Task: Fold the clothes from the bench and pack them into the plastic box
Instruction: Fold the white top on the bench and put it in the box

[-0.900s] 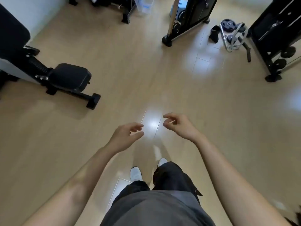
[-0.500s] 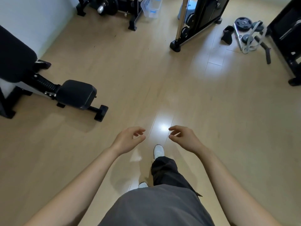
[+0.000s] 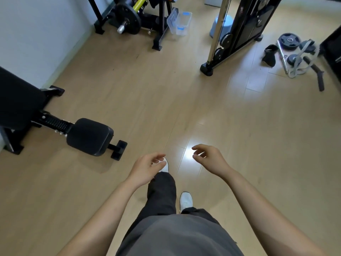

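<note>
Hanging in front of the body over the wooden floor (image 3: 184, 108), the left hand (image 3: 147, 169) and right hand (image 3: 210, 159) are holding nothing, with fingers loosely curled and the two hands near each other but apart. The clear plastic box (image 3: 181, 24) is sitting far ahead on the floor, just beside a weight rack (image 3: 129, 21). The black bench (image 3: 88, 135) is standing off to the left.

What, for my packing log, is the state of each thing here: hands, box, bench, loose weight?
left hand: fingers loosely curled, holding nothing.
right hand: fingers loosely curled, holding nothing.
plastic box: on the floor, top open, looks empty.
bench: seat pad bare; no clothes on the part in view.
weight plate: lying flat on the floor.
</note>
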The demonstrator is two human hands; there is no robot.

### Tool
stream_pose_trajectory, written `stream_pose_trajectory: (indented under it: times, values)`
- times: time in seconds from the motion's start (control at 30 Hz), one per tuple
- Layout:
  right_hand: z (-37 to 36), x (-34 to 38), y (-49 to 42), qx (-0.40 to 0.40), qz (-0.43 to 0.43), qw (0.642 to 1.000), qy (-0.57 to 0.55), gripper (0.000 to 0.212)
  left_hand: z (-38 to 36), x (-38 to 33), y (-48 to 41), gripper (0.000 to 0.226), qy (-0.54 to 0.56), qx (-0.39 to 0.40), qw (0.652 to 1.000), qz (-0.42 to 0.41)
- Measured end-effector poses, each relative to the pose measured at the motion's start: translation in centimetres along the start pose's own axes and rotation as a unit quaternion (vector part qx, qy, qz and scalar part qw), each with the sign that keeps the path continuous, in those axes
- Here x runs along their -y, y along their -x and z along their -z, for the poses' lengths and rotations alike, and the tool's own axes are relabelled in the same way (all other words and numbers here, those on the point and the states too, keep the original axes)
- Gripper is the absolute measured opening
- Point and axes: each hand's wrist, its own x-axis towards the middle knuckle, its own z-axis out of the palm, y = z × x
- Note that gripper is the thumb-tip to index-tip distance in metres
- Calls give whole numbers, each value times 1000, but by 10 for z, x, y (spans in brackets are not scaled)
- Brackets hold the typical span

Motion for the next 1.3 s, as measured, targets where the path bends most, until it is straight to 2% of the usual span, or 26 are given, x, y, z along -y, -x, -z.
stream_pose_trajectory:
  times: [0.37,0.7,0.97,1.1,1.3]
  values:
    - [16,110,-151,4,-10,999,46,30,122,-8,-162,33,-5,28,999,-27]
    - [48,157,-279,-22,-24,999,-15,24,230,-43,-311,31,-25,18,999,-36]
    - [107,191,-422,-13,-20,999,-44,24,291,-87,-434,30,-48,31,998,-26]
    - [145,216,-492,20,-3,1000,-1,25,321,-104,-488,27,-28,2,1000,-8]
    - [184,254,-592,10,6,1000,24,26,362,-121,-566,26,-21,4,1000,8]
